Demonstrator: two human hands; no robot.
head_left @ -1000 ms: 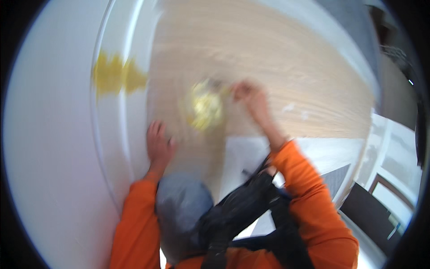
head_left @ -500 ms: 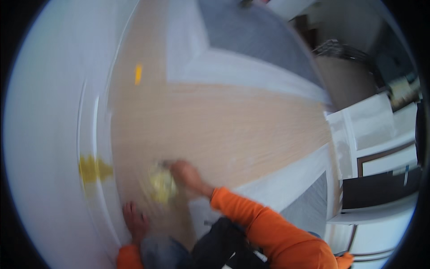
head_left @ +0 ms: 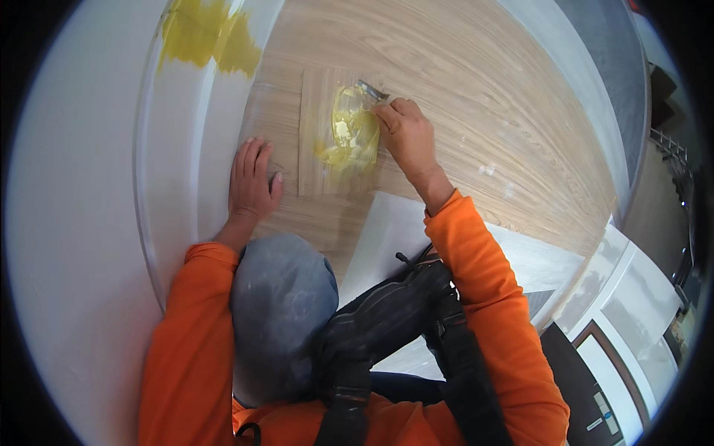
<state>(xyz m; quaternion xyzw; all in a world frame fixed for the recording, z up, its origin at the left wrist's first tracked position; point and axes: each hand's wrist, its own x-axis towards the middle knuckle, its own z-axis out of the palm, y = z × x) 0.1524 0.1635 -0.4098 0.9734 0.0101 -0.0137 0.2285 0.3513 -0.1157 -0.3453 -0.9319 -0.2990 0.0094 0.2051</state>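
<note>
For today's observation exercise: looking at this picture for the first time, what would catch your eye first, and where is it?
The eye goes first to the glossy yellow adhesive smeared on a loose wood-look plank in the upper middle, where the right hand presses a metal scraper into it. The left hand lies flat on the floor beside the plank. The bright orange sleeves fill the lower part, and a second yellow patch sits at the top left.
</note>
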